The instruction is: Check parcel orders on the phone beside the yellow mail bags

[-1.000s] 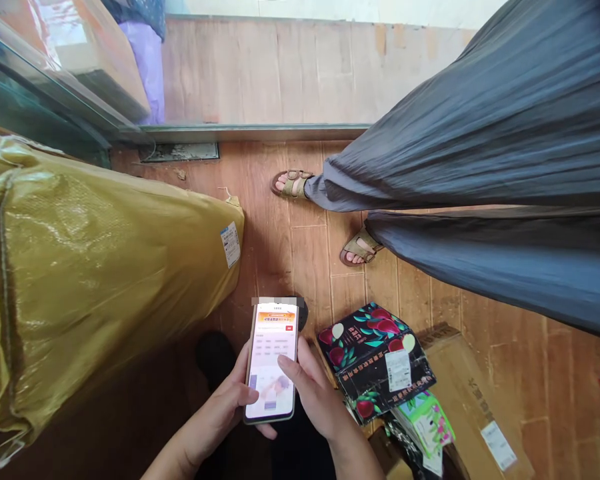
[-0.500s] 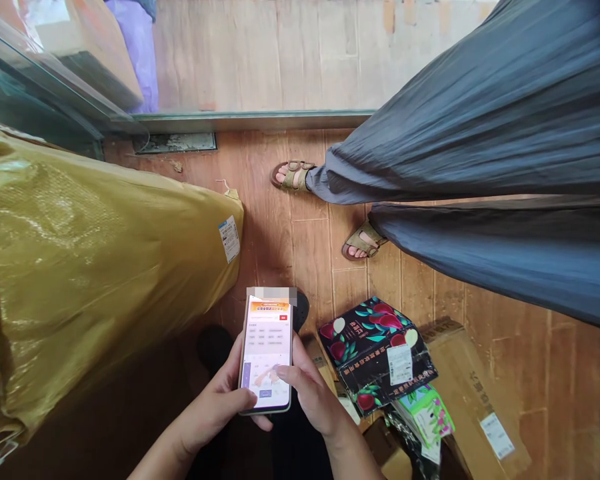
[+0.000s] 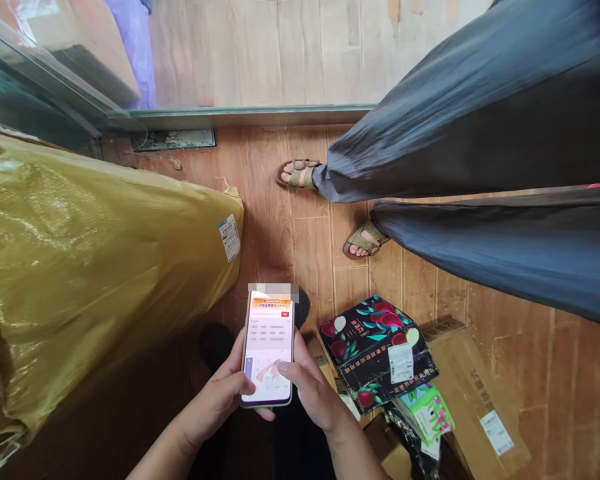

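A smartphone is held upright between both hands, its lit screen facing up at me. On the screen are an orange banner, a red button, rows of grey text and a keypad in the lower part. My left hand wraps the phone's left side, its thumb over the lower left corner of the screen. From the right, my right hand grips the other edge, its thumb lying over the keypad. The fingers behind the phone are mostly hidden.
A big yellow woven sack with a label stands at left. At lower right lie a black fruit-print box, a green packet and a brown carton. Another person's trouser legs and sandals stand ahead, beside a glass partition.
My left thumb has shifted slightly left and up at the screen's lower edge. The other person's upper foot and trouser leg have moved a little.
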The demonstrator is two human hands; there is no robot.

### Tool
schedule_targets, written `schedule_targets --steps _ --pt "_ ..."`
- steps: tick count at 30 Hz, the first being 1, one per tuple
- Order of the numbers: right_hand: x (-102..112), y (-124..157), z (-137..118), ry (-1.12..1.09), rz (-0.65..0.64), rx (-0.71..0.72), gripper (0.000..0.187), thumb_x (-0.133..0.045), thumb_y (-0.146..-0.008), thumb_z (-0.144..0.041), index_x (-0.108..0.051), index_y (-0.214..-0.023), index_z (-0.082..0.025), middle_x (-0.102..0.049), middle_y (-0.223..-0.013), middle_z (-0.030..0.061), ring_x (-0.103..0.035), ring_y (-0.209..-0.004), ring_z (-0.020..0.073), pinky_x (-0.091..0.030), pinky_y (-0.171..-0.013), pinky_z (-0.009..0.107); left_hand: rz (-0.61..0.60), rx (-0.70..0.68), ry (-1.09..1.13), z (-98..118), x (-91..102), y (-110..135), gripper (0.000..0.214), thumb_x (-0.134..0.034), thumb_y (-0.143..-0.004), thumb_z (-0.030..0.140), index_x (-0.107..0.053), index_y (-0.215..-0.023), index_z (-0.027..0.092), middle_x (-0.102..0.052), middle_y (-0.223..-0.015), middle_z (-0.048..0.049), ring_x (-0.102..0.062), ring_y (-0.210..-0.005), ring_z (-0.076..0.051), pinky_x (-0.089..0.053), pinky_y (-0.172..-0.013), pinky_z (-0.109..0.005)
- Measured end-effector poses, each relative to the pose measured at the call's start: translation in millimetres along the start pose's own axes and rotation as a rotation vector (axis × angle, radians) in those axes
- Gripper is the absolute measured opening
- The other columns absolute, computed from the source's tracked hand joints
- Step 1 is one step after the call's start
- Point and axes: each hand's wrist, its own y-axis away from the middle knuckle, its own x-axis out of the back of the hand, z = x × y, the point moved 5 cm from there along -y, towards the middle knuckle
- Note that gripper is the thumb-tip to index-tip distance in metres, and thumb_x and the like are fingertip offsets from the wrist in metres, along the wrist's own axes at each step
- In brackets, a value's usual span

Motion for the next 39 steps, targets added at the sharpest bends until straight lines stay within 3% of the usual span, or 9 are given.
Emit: schedule_targets --steps 8,16,20,24,29,33,39 --pt "-5.1 -2.8 -9.6 -0.051 0.012 0.026 0.042 -0.054 -0.075 -0.034 -0.052 -0.115 -0.022 -0.064 -0.103 0.0053 -0.059 -0.096 0.0245 -0.051 -0.076 0.034 0.071 0.005 0.014 6.0 -3.6 -4.5 0.095 -0.052 -0.055 0.018 -0.016 -0.141 0.032 -0.053 -0.122 -0.0073 -0.059 -0.084 -0.021 -0.060 -0.054 -0.032" --pt "-9.2 -1.0 -13.2 -0.035 -0.034 0.025 0.052 -0.054 -0.067 -0.023 -0.047 -0.119 -0.024 -0.061 -0.108 0.0037 -0.057 -0.103 0.0246 -0.047 -0.085 0.036 0.069 -0.005 0.012 0.1 2.0 -4.3 0.093 -0.061 -0.064 0.023 -0.012 -0.142 0.035 -0.057 -0.119 -0.0075 -0.062 -0.082 -0.020 -0.059 -0.054 -0.030" --pt "-6.5 -1.1 -9.4 0.046 -0.024 0.039 0.050 -0.055 -0.071 -0.027 -0.047 -0.121 -0.024 -0.061 -0.110 0.0060 -0.058 -0.099 0.0248 -0.049 -0.084 0.038 0.095 0.002 -0.051 4.0 -1.1 -3.6 0.085 -0.063 -0.071 0.028 -0.016 -0.142 0.033 -0.058 -0.117 -0.0082 -0.063 -0.079 -0.019 -0.059 -0.054 -0.029" --pt "-2.7 -1.6 -1.3 0.094 -0.004 0.039 0.042 -0.051 -0.078 -0.029 -0.048 -0.119 -0.024 -0.061 -0.114 0.0074 -0.057 -0.105 0.0263 -0.048 -0.090 0.043 0.046 -0.046 0.011 4.6 -0.5 -5.4 0.084 -0.059 -0.062 0.022 -0.024 -0.138 0.032 -0.057 -0.119 -0.0072 -0.062 -0.079 -0.019 -0.059 -0.052 -0.031" --pt "-4.7 -2.0 -2.8 0.068 -0.030 0.076 0.047 -0.056 -0.077 -0.030 -0.045 -0.122 -0.025 -0.061 -0.113 0.0070 -0.057 -0.106 0.0261 -0.049 -0.089 0.042 0.042 -0.026 0.032 0.2 3.8 -5.7 0.092 -0.055 -0.057 0.017 -0.019 -0.140 0.034 -0.056 -0.122 -0.0067 -0.060 -0.084 -0.021 -0.060 -0.053 -0.031" --pt "-7.0 -2.5 -7.4 0.038 -0.042 0.077 0.053 -0.060 -0.074 -0.030 -0.043 -0.124 -0.023 -0.061 -0.113 0.0069 -0.058 -0.106 0.0258 -0.049 -0.088 0.039 0.060 0.000 -0.035 0.1 3.3 -3.6 0.098 -0.058 -0.064 0.016 -0.007 -0.144 0.039 -0.055 -0.123 -0.0058 -0.060 -0.087 -0.020 -0.059 -0.056 -0.029" --pt "-4.4 -1.7 -7.5 0.027 -0.017 0.048 0.046 -0.053 -0.080 -0.027 -0.046 -0.125 -0.026 -0.063 -0.115 0.0046 -0.058 -0.106 0.0240 -0.050 -0.086 0.036 0.011 -0.029 0.027 -1.8 4.9 -4.7 0.100 -0.051 -0.057 0.012 -0.012 -0.144 0.040 -0.057 -0.115 -0.0025 -0.059 -0.083 -0.018 -0.059 -0.056 -0.029"
